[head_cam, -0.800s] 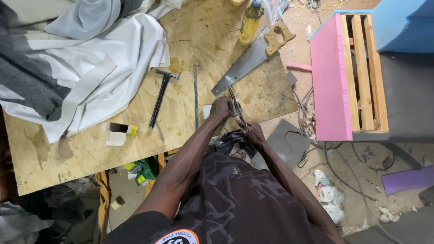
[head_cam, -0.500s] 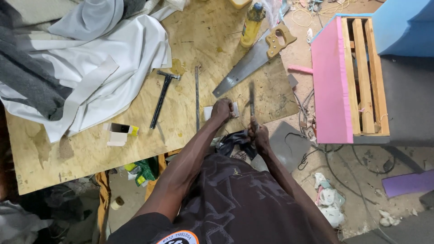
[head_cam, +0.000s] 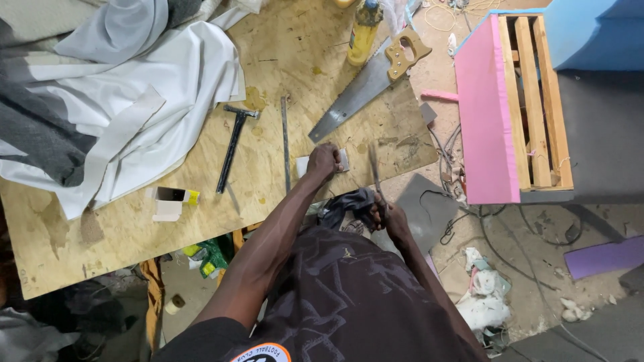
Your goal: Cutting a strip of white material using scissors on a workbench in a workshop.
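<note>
- A stained plywood table (head_cam: 134, 234) stands in a cluttered workshop, with white and grey cloth (head_cam: 100, 100) heaped over its far left corner.
- The left hand (head_cam: 323, 161) presses, fingers curled down, on a small white block (head_cam: 343, 159) at the table's near edge.
- The right hand (head_cam: 384, 213) grips a thin, dark metal tool (head_cam: 374, 171), fingers closed about its handle; its slim blade points up over the table edge, just beside the block.
- A handsaw (head_cam: 365, 84), hammer (head_cam: 231, 147) and yellow bottle (head_cam: 362, 33) lie farther back.
</note>
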